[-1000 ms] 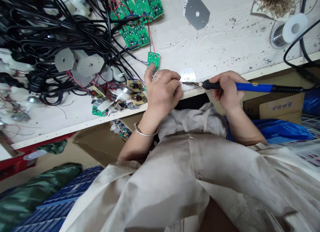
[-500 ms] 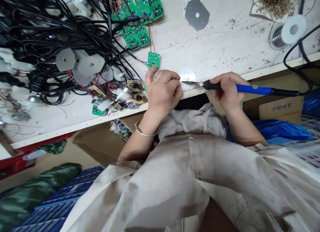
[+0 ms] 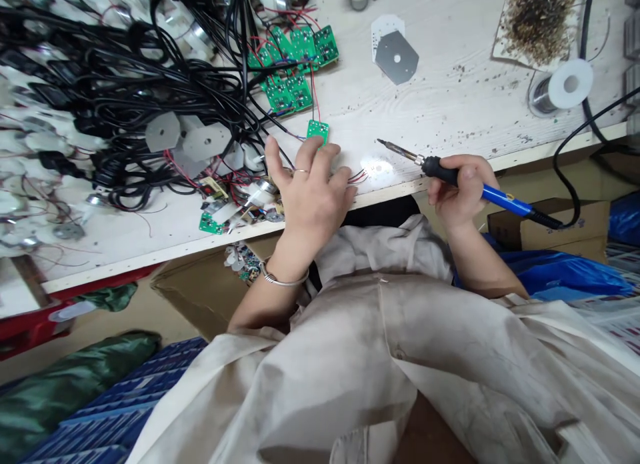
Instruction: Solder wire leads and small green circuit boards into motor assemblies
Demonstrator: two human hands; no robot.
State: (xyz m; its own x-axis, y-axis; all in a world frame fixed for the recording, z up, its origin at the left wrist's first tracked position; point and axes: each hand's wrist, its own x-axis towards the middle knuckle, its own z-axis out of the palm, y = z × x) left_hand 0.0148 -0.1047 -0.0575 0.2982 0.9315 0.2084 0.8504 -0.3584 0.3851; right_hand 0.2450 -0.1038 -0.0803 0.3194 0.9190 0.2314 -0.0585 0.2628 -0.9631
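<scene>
My right hand point(image 3: 463, 187) is closed around the blue and black handle of a soldering iron point(image 3: 453, 176). The iron's metal tip points up and to the left, raised off a white LED board point(image 3: 376, 171) at the bench's front edge. My left hand point(image 3: 316, 191) reaches over the bench with its fingers spread, and I see nothing gripped in it. Just beyond its fingertips lies a small green circuit board point(image 3: 318, 130) with wires. Thin red wires point(image 3: 357, 177) stick out beside the left hand toward the white board. What lies under the palm is hidden.
Black cables point(image 3: 200, 84) are heaped at left among motors and grey plates point(image 3: 207, 141). Several wired green boards point(image 3: 295, 64) lie behind my left hand. A grey plate point(image 3: 397, 57) rests farther back. A solder spool point(image 3: 563, 89) and a dirty tip-cleaning pad point(image 3: 537, 24) are at right.
My left hand has opened its fingers and shifted slightly left. My right hand has drawn the soldering iron's tip away from the left hand, tilting it upward. The camera view has shifted.
</scene>
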